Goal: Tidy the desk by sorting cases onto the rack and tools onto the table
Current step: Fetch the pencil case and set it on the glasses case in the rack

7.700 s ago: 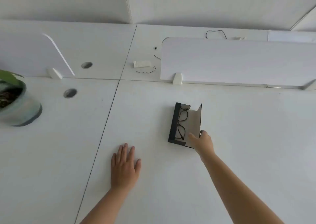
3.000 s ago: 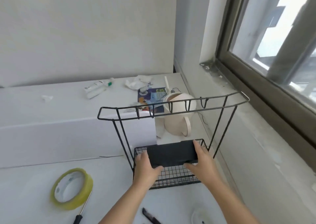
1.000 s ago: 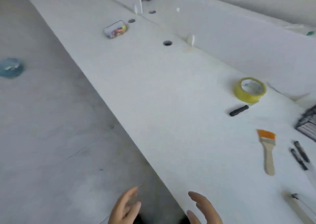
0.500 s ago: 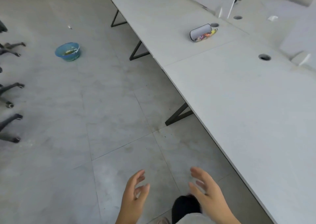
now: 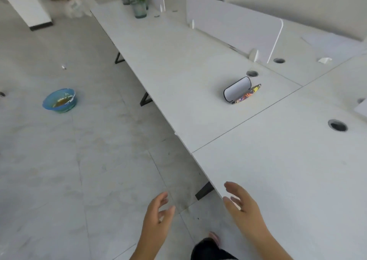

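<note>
- Nearest me, my left hand (image 5: pixel 158 216) hangs over the floor, off the counter's edge, palm turned inward, fingers loosely spread and a little curled, holding nothing
- My right hand (image 5: pixel 243 208) is just beside it, over the near corner of the counter (image 5: pixel 288 170), also loosely spread with fingers apart, empty; the two palms face each other with a gap between
- Both forearms reach forward from the bottom of the view, neither touching the counter as far as I can tell
- The near slab of the counter in front of the right hand is bare; a cable hole (image 5: pixel 337 125) sits toward its far right
- Past the seam, on the next slab, the glasses case (image 5: pixel 241 92) lies open: white-lined lid standing up, patterned half flat on the surface, well apart from both hands
- I judge that case is the piece still to do: it needs shutting, lifting and carrying to the rack, which is not in this view
- No tools are visible here, so I cannot tell how that half of the job stands
- Out on the floor, left, a blue bowl (image 5: pixel 59 100); at the far end of the counter, potted plants (image 5: pixel 139 3)
</note>
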Motion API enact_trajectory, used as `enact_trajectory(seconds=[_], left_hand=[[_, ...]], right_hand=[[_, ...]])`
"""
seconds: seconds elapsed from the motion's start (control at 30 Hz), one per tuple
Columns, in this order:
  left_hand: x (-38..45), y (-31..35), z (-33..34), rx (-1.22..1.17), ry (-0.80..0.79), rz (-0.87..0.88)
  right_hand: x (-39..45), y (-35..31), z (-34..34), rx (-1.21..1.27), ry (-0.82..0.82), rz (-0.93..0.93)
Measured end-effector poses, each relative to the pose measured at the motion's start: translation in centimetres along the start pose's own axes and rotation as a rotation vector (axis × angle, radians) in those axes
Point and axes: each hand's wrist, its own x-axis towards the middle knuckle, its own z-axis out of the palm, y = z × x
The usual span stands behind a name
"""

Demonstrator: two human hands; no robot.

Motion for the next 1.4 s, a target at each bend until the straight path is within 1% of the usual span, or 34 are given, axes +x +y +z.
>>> enact_trajectory(seconds=[0.1,0.2,0.27,0.4,0.5,0.67,0.73,0.83,0.9,0.97,1.0,1.13,1.2,1.3,1.4], left_hand=[[6.4,2.3,-0.1,0.008,-0.026,0.031],[12.4,2.6,-0.2,0.032,-0.065,0.024],[16.9,2.6,-0.6,0.046,-0.115,0.02],[27.8,4.2,-1.1,0.058,-0.265,0.059],[35.8,7.4,-0.2,0.056,-0.466,0.115],[45.6,12.6,3.0,0.156,-0.692,0.281],[48.3,13.0,4.8,0.19,-0.734,0.367],[51.5,12.7,7.7,0.394,-0.72,0.575],[54.0,11.5,9.3,0.646,-0.608,0.78],[55.8,10.7,10.0,0.858,-0.531,0.791],[56.5,10.3,10.0,0.909,-0.543,0.765],[57.2,9.5,9.5,0.972,-0.545,0.755],[57.2,9.7,9.6,0.983,-0.572,0.723],[57.4,9.2,9.8,0.983,-0.53,0.752],[57.5,8.9,9.8,0.986,-0.495,0.789]], right_hand=[[5.1,-1.8,0.1,0.029,0.062,0.012],[9.0,-1.1,0.3,0.031,0.152,0.066],[11.5,-0.9,0.7,0.054,0.24,0.121],[17.8,-2.8,3.4,0.117,0.438,0.187],[22.7,-5.6,5.6,0.154,0.581,0.199],[28.8,-9.2,6.9,0.174,0.845,0.219],[30.7,-9.7,6.4,0.163,0.961,0.232],[33.6,-10.1,3.9,0.111,1.113,0.319],[35.7,-10.3,1.8,0.043,1.128,0.404],[37.6,-10.3,0.0,-0.052,1.099,0.514],[38.7,-10.3,-0.6,-0.088,1.077,0.553],[42.5,-10.5,-0.8,-0.267,0.97,0.772],[43.5,-10.6,-0.9,-0.306,0.978,0.854],[44.2,-10.4,-1.2,-0.312,1.02,0.895],[44.1,-10.5,-1.1,-0.273,1.041,0.877]])
